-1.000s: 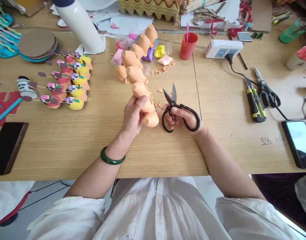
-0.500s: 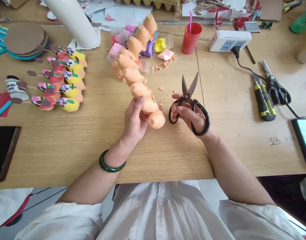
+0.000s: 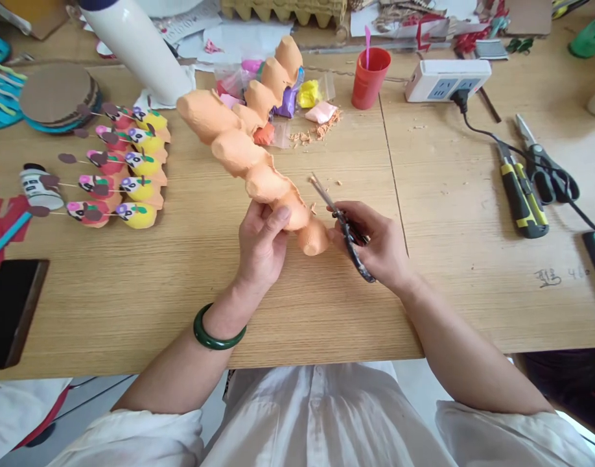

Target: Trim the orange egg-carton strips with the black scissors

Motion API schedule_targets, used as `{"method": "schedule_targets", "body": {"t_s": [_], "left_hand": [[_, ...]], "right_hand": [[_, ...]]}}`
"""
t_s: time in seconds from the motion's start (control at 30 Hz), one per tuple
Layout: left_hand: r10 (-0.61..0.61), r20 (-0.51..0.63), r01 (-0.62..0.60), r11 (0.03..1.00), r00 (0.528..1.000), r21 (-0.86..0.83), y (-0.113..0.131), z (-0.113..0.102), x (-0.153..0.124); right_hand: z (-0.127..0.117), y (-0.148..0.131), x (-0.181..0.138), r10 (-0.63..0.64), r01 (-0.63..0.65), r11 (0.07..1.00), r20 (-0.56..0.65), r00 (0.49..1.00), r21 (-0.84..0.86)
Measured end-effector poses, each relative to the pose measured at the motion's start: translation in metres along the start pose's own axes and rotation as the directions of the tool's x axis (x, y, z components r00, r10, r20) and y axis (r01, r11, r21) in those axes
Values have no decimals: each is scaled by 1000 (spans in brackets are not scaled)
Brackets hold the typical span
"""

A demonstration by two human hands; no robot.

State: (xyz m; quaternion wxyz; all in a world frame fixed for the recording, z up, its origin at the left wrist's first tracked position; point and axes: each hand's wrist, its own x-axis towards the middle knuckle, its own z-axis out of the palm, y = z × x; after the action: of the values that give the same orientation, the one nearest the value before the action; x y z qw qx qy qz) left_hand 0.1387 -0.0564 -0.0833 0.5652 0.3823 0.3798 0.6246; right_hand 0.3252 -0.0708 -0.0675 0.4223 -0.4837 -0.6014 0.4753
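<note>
An orange strip of egg carton (image 3: 271,185) with a row of bumpy cups slants up and away to the left, gripped at its near end by my left hand (image 3: 263,243). My thumb lies on top of it; the other fingers are partly hidden beneath. Black-handled scissors (image 3: 349,233) are in my right hand (image 3: 380,243), seen nearly edge-on beside the strip's right edge. My right fingertips are at the nearest cup; whether they touch it I cannot tell. Behind the held strip rests another orange egg carton piece (image 3: 261,97). Small orange scraps (image 3: 307,137) lie on the table.
At left stand several painted carton cup figures (image 3: 127,165), a cardboard disc (image 3: 54,91) and a phone (image 3: 13,311). Clay packets (image 3: 288,100), a red cup (image 3: 370,78) and a white bottle (image 3: 142,55) are farther back. A power strip (image 3: 448,81), utility knife (image 3: 524,201) and second scissors (image 3: 553,172) lie right.
The strip's far end has swung left and turned, separating from the piece behind it in view. My right hand has rotated the scissors edge-on and brought them closer to the strip.
</note>
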Motion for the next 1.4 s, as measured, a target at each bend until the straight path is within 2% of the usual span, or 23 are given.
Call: {"method": "schedule_targets", "body": {"t_s": [0.13,0.27,0.33,0.67,0.83,1.07,1.4], "left_hand": [[-57,-5,57,998,998,21,-2,-1,0],[-38,-34,38,999,999,21,-1,0,0],[-32,-25,32,999,999,4,0,1,0],[1,24,-2,999,1000,43,-3,-3,0],[-1,36,-2,997,999,79,-2,-3,1],[-24,48,22,998,999,51,-3,-3,0],[-67,57,61,992,996,106,-4,-7,-1]], "right_hand": [[-2,1,0,-71,72,986,12,997,-149],[-7,-1,-1,-234,257,925,114,966,-280],[-8,-2,-2,-266,300,888,144,953,-349],[1,4,-5,-225,278,732,165,960,-622],[3,6,-8,-167,237,702,169,971,-671],[2,2,-11,-194,242,598,155,969,-764],[3,-7,-15,-124,175,557,127,984,-812]]}}
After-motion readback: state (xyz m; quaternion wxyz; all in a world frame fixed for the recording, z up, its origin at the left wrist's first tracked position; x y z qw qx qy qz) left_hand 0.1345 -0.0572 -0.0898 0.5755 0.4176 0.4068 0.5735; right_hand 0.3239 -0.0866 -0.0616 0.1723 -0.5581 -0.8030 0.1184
